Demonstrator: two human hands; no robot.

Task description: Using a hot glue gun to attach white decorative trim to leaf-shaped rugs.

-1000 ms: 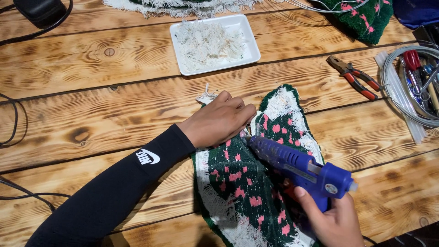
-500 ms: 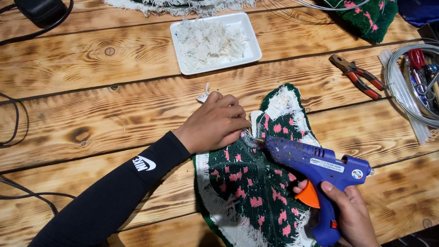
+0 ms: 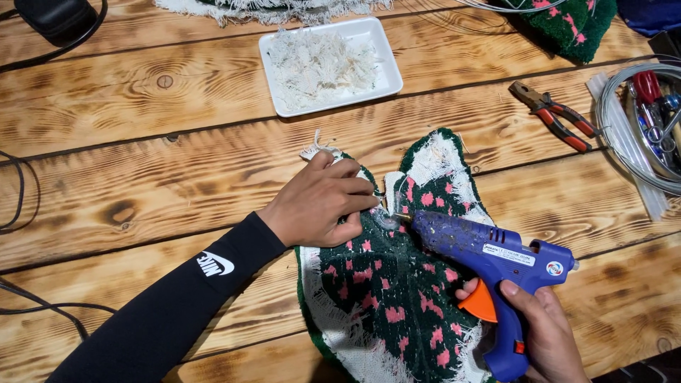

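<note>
The right hand (image 3: 543, 330) is closed around the handle of a blue glue gun (image 3: 489, 259), with a finger on its orange trigger. The gun's barrel lies nearly level, long axis running right to left and a little up, and its nozzle points left at the left hand (image 3: 319, 202). That hand presses flat on a green cloth with pink spots (image 3: 386, 284), fingers curled lightly, holding down a fold just beside the nozzle tip. The cloth lies on the wooden table (image 3: 142, 120), stretching from under the left hand down past the right. Red-handled pliers (image 3: 553, 117) lie well apart, above the gun.
</note>
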